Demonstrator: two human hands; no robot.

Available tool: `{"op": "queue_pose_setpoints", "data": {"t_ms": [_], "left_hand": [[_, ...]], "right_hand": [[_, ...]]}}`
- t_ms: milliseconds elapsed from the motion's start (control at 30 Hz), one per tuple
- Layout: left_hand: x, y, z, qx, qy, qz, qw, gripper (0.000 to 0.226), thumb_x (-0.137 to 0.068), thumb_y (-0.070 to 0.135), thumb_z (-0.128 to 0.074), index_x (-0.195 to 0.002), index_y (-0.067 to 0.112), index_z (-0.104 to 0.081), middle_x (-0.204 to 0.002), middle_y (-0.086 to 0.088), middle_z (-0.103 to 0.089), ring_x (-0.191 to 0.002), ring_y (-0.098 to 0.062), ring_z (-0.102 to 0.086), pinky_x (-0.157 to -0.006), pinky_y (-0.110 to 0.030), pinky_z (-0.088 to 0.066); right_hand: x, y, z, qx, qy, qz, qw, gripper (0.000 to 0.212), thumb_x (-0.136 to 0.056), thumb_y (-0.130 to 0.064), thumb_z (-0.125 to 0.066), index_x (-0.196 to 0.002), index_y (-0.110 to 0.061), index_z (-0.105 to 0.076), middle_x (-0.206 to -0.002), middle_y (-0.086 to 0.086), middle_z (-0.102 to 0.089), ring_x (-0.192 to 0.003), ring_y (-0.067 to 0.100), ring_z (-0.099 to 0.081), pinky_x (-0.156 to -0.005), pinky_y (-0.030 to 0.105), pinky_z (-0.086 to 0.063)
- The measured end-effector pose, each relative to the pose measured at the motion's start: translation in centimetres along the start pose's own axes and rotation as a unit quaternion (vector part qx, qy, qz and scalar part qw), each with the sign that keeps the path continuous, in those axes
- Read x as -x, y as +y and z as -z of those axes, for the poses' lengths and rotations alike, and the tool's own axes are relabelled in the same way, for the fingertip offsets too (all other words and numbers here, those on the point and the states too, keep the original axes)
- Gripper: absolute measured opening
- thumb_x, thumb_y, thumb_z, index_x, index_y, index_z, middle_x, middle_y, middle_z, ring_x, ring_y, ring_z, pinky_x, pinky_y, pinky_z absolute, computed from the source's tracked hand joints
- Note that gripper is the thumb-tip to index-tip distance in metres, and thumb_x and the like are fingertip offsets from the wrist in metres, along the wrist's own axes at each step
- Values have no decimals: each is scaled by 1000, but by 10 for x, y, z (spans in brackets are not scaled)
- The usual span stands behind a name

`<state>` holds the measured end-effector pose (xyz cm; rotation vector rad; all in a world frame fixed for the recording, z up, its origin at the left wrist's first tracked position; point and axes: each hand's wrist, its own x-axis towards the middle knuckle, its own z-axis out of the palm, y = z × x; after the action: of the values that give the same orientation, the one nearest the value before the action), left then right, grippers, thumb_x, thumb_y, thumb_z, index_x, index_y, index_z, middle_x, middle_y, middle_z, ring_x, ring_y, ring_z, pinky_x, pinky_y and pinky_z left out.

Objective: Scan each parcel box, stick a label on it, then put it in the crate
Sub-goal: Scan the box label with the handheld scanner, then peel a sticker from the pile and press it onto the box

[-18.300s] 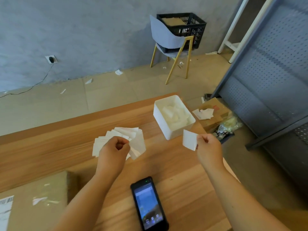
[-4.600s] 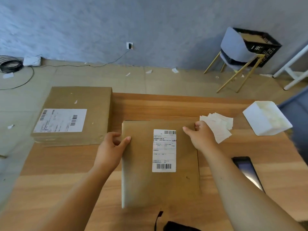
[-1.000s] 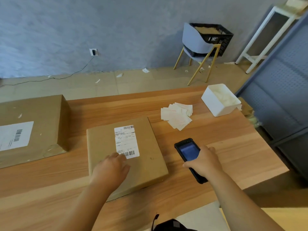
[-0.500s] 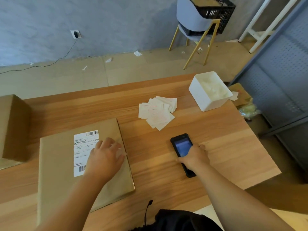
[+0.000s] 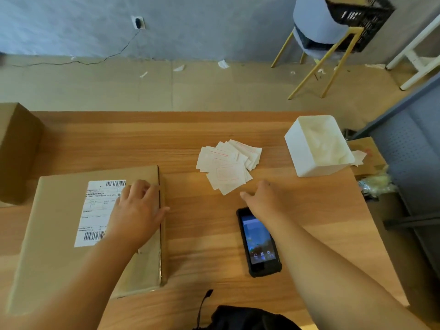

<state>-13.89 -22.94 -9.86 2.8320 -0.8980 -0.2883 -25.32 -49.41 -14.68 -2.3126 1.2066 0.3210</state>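
A flat brown parcel box (image 5: 54, 234) with a white shipping label lies on the wooden table (image 5: 185, 136) at the left. My left hand (image 5: 138, 208) rests flat on the box's right part, thumb over its edge. The black handheld scanner (image 5: 258, 241) lies on the table, screen lit, with nothing holding it. My right hand (image 5: 264, 198) is above the scanner's top end, fingers stretched toward the loose pile of white labels (image 5: 228, 165). The black crate (image 5: 359, 17) sits on a chair at the back right.
A white bin (image 5: 309, 160) stands at the table's right edge. A second, thicker cardboard box (image 5: 16, 148) sits at the far left. A grey metal rack (image 5: 409, 148) and a cardboard box on the floor are at the right. A black strap lies at the near table edge.
My right hand has let go of the scanner and moved up toward the label pile. My left hand stays on the parcel box.
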Motion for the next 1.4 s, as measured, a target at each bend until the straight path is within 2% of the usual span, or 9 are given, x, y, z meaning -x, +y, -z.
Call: {"op": "queue_pose_setpoints", "data": {"t_ms": [133,267,467,667,800,900,1067,1267,1400], "left_hand": [[1,1,1,7,-8,24,1000,57,-75,39,-72,-119,7,-58,-121,-12,-53,-109,-37,-48,-87,-52,-44],[5,3,1,4,-1,16,1000,59,-79,49,-54,-116,3,-62,-116,-15,-61,-102,-42,-56,-78,-54,-49],[6,9,1,-18,-12,10,1000,62,-77,47,-39,-111,1,-64,-112,-18,-64,-91,-42,-62,-71,-50,-53],[7,7,-4,-20,-3,15,1000,63,-80,48,-38,-116,2,-62,-114,-18,-63,-93,-41,-61,-75,-50,-52],[6,5,-7,-14,-4,23,1000,62,-80,48,-40,-117,3,-62,-116,-17,-62,-95,-42,-60,-77,-51,-51],[6,5,-9,10,10,41,999,53,-82,40,-63,-122,5,-59,-124,-16,-58,-105,-41,-55,-85,-52,-48],[8,0,-4,98,1,50,994,56,-79,31,-71,-128,10,-55,-137,-8,-49,-122,-35,-43,-100,-45,-37],[20,-6,19,245,69,84,964,32,-82,37,-66,-107,17,-66,-109,4,-60,-106,-20,-51,-86,-28,-39],[37,-13,40,377,23,121,918,27,-83,56,-49,-95,36,-63,-85,18,-64,-81,5,-57,-65,-15,-38]], "right_hand": [[-24,-18,1,-52,1,20,998,45,-90,-38,-60,-122,-9,-50,-119,7,-54,-99,24,-56,-77,41,-54],[-40,-26,-6,-80,-15,4,997,45,-89,-37,-62,-122,-8,-52,-117,8,-60,-102,27,-60,-80,42,-55],[-49,-23,-14,-117,5,-22,993,19,-88,-24,-66,-82,-21,-48,-81,-4,-57,-63,7,-50,-48,24,-36],[-53,-24,-13,-168,-9,-35,985,18,-90,-14,-62,-75,-22,-55,-72,-7,-57,-60,6,-54,-42,20,-37],[-47,-26,-10,-193,17,-20,981,20,-92,-12,-56,-81,-26,-47,-75,-13,-50,-63,2,-50,-43,16,-36],[-42,-26,-5,-220,35,-13,975,8,-93,-15,-54,-91,-21,-50,-83,-8,-53,-68,2,-50,-46,16,-37],[-22,-35,13,-365,28,8,931,6,-94,-13,-55,-96,-19,-54,-94,-2,-63,-81,11,-64,-61,26,-56],[24,-63,30,-472,-37,94,876,14,-91,-6,-56,-88,-16,-65,-76,-3,-68,-62,8,-59,-56,25,-54],[60,-90,28,-458,-87,160,870,17,-91,-6,-56,-86,-17,-68,-72,-5,-71,-59,7,-58,-57,24,-53]]}}
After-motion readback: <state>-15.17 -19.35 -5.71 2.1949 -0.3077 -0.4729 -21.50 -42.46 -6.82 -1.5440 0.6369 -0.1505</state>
